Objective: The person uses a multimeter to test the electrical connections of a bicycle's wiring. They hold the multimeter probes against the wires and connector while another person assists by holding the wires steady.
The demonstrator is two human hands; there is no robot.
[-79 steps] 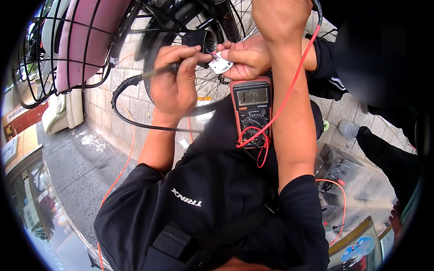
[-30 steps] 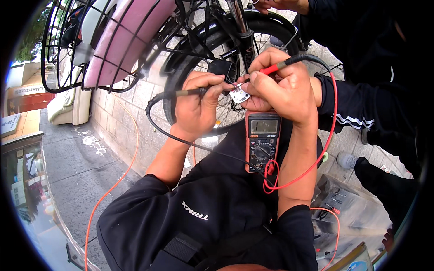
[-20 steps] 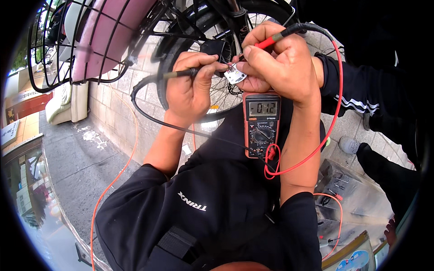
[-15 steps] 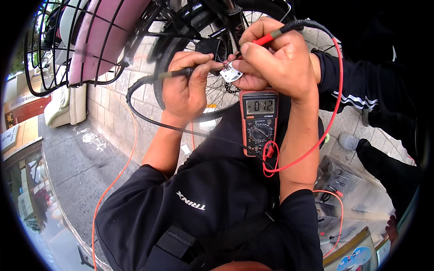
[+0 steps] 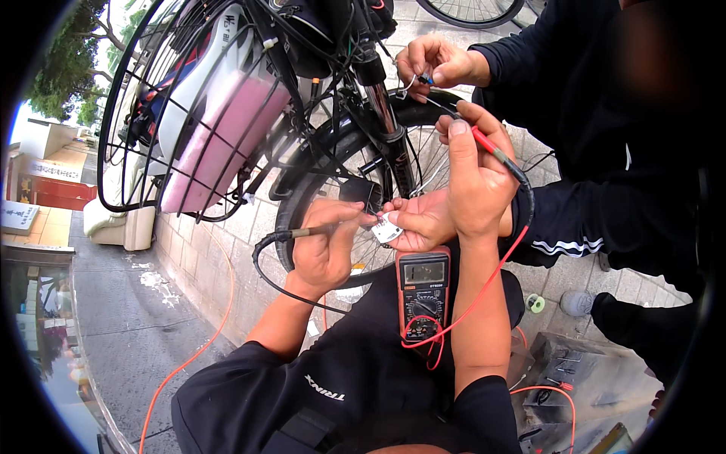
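Note:
My left hand (image 5: 325, 246) is closed around a black multimeter probe (image 5: 315, 230), its fingertips at the edge of a small white circuit board (image 5: 386, 228). A co-worker's hand (image 5: 425, 219) pinches that board. Higher up, my right hand (image 5: 480, 178) grips a red probe (image 5: 488, 142), whose tip end points up and left. Close to that end, the co-worker's other hand (image 5: 435, 62) holds a small blue-and-black connector (image 5: 425, 79) with a white wire. Whether the red tip touches it, I cannot tell. On my lap rests a red-and-black multimeter (image 5: 423, 299).
A bicycle's front wheel (image 5: 291, 257) and fork (image 5: 384, 113) stand just beyond the hands, with a black wire basket (image 5: 113, 144) at upper left. The co-worker's striped trouser leg (image 5: 578, 227) is at right. An orange cable (image 5: 215, 333) runs across the ground.
My right hand has lifted the red probe away from the board toward the connector. The co-worker's second hand with the connector has come into view. My left hand stays by the board.

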